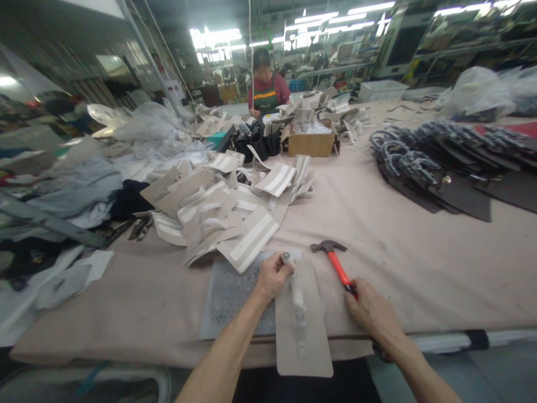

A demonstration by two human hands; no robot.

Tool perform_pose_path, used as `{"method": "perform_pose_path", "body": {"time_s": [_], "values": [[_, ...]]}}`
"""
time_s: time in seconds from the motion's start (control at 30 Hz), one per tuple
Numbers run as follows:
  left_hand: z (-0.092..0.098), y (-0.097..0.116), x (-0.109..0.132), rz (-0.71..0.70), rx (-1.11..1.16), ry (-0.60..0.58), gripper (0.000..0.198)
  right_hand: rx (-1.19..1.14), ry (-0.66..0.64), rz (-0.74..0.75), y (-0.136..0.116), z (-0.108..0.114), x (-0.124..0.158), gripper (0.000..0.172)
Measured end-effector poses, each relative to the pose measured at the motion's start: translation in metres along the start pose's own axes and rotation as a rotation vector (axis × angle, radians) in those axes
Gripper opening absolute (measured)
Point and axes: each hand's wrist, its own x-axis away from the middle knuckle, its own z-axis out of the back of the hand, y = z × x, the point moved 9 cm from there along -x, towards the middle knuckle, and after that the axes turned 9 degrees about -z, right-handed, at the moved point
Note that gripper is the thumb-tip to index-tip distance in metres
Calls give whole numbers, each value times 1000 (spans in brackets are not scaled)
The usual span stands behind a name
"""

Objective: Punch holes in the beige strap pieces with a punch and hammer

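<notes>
My left hand [272, 277] pinches the far end of a plastic-wrapped handle [298, 305], where a small round metal piece shows. The handle lies along a flat beige panel [312, 350], whose near end sticks out over the table edge. Under the panel's left side is a grey, heavily pitted board [222, 299]. My right hand [371, 308] is wrapped around the grip of a claw hammer [338, 266] with an orange-red and black handle. The hammer's head is just right of the panel, above the cloth.
Beige panels [213, 212] are heaped beyond the board. A cardboard box [312, 140] stands farther back, with a person in an apron [267, 92] behind it. Dark panels with wrapped handles [444, 168] lie at right. Clear plastic [146, 131] and cloth pile up at left.
</notes>
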Motion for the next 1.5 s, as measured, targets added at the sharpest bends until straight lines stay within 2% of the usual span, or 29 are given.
{"method": "perform_pose_path", "body": {"time_s": [0.13,0.3,0.33,0.4,0.5,0.53,0.6,0.67,0.7,0.8,0.87,0.93,1.0,1.07,1.13,1.23,1.3,1.37,1.5], "values": [[0,-1,0,-3,9,6,18,-60,-86,-6,-2,1,-5,14],[-1,0,0,-8,10,-1,19,-101,-51,-4,-3,8,-5,3],[-1,1,0,-14,6,-8,18,-153,-58,-22,-2,10,-5,5],[-2,3,0,-36,-14,-18,16,-415,-192,-120,1,5,-5,13],[-3,7,2,-74,-65,-29,15,-864,-539,-278,-11,-14,6,13],[-4,8,3,-84,-81,-37,14,-942,-615,-299,-18,-15,11,11],[-7,9,5,-94,-90,-60,12,-991,-668,-303,-31,-10,18,11],[-8,9,6,-93,-74,-75,10,-1010,-618,-265,-40,7,24,16],[-9,9,6,-89,-62,-78,10,-992,-547,-210,-44,20,27,20],[-8,9,6,-79,-54,-76,10,-786,-172,111,-58,77,39,32],[-8,11,5,-90,-83,-74,10,-578,70,311,-66,104,56,34],[-8,14,4,-117,-132,-73,8,-369,207,431,-69,110,69,32],[-8,16,4,-144,-179,-69,5,-194,230,507,-71,104,75,28],[-8,16,4,-153,-200,-71,5,-95,217,548,-71,105,77,26],[-10,16,4,-146,-202,-87,7,-104,239,532,-69,123,78,29],[-10,16,5,-135,-207,-107,9,-253,412,372,-61,172,81,39],[-10,17,5,-141,-217,-109,8,-345,531,265,-53,188,87,43],[-10,17,5,-142,-215,-107,6,-331,494,282,-56,171,87,42],[-10,13,5,-127,-210,-102,7,-59,115,421,-63,86,74,30]]}}
